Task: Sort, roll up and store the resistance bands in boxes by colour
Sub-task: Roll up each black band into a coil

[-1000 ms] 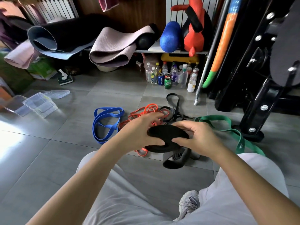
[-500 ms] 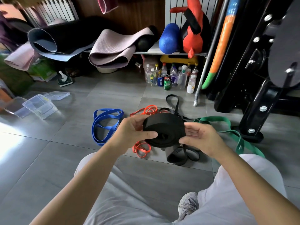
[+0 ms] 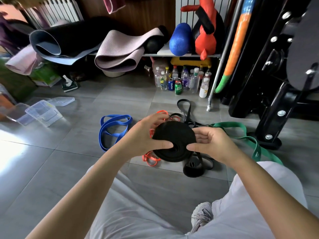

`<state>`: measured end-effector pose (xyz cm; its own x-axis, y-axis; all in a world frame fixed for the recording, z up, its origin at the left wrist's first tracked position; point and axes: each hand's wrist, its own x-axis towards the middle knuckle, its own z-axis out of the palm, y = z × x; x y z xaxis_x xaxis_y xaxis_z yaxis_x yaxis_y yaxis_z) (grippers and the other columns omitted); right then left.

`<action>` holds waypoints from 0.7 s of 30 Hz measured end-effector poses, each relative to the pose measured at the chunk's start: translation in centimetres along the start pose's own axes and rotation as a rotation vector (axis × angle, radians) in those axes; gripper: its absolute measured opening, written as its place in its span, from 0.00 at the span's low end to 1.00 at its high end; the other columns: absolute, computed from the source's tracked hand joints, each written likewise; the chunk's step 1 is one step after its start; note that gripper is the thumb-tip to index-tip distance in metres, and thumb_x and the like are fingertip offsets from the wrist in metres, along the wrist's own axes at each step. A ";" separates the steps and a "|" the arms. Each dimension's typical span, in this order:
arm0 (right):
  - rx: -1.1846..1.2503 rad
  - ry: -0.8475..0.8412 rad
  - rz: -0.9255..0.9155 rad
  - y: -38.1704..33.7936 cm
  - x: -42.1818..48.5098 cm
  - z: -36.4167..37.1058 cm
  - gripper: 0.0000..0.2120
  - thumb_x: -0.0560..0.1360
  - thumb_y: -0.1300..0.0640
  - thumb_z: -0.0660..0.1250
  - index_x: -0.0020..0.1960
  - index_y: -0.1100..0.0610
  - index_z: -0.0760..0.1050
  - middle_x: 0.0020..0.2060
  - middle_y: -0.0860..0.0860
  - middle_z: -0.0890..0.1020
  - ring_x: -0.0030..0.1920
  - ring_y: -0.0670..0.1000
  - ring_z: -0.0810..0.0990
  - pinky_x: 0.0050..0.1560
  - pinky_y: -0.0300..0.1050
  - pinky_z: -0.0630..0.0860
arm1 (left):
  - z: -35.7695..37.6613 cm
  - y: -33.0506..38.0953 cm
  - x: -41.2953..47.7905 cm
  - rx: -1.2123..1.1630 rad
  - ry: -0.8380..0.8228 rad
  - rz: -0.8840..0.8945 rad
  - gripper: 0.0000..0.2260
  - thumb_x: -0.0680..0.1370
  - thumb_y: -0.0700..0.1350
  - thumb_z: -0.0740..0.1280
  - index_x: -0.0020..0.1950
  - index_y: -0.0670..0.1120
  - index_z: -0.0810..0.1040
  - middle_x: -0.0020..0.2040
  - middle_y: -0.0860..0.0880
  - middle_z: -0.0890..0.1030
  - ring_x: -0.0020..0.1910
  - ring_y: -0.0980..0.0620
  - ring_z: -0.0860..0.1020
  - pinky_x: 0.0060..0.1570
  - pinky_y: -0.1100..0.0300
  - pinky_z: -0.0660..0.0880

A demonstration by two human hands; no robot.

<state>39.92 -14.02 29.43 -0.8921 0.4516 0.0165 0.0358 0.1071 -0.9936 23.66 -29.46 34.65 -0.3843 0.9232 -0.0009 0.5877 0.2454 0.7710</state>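
Holding now: you have the black coil point(image 3: 174, 144) pinched between both hands above the floor point(image 3: 69, 161), in front of your knees.
Left hand point(image 3: 145, 137): its fingers point(image 3: 158, 118) curl over the coil's far rim and the thumb presses the near face, so it is clasped on the coil.
Right hand point(image 3: 212, 144): it cups the coil's right edge, thumb tip on the near face just beside the left thumb; also clasped on the coil.
Coil axis: the flat face tilts toward you, winding centre between your thumbs.
Boxes point(image 3: 43, 112): the clear boxes stand well to the left of the coil, beyond the blue band point(image 3: 112, 130); they look empty.
Nearer hand: your left is on the box side, so I judge it should carry the coil across.
Risk: loosen your thumbs and the coil may spring open.
Left to roll: near the coil lie the orange bands point(image 3: 151, 159), the green band point(image 3: 241, 130) and loose black bands point(image 3: 193, 166).
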 end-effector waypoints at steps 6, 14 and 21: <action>0.084 0.080 0.021 -0.9 0.2 0.4 0.22 0.63 0.67 0.75 0.52 0.50 0.75 0.42 0.49 0.86 0.45 0.48 0.84 0.49 0.41 0.79 | 0.4 -0.2 0.5 -0.040 -0.014 -0.002 0.20 0.70 0.40 0.75 0.56 0.57 0.75 0.53 0.52 0.81 0.52 0.53 0.79 0.52 0.57 0.79; -0.173 0.297 -0.077 -1.2 -1.5 0.2 0.14 0.70 0.63 0.72 0.47 0.43 0.79 0.51 0.45 0.79 0.51 0.40 0.78 0.55 0.31 0.70 | 1.4 -1.2 -0.8 -0.728 0.208 -0.175 0.17 0.71 0.35 0.71 0.56 0.48 0.76 0.50 0.46 0.83 0.49 0.44 0.82 0.38 0.49 0.81; -0.058 0.245 0.015 -0.6 -1.9 1.3 0.22 0.74 0.64 0.67 0.53 0.37 0.74 0.38 0.46 0.77 0.37 0.42 0.78 0.49 0.50 0.79 | 2.3 -1.1 -0.3 -0.967 0.241 -0.261 0.20 0.70 0.38 0.70 0.62 0.43 0.74 0.52 0.44 0.82 0.50 0.44 0.82 0.34 0.51 0.80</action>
<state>41.06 -16.07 29.82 -0.7557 0.6539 0.0351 0.0808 0.1462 -0.9859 24.73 -29.33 32.36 -0.6131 0.7652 -0.1962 -0.3181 -0.0118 0.9480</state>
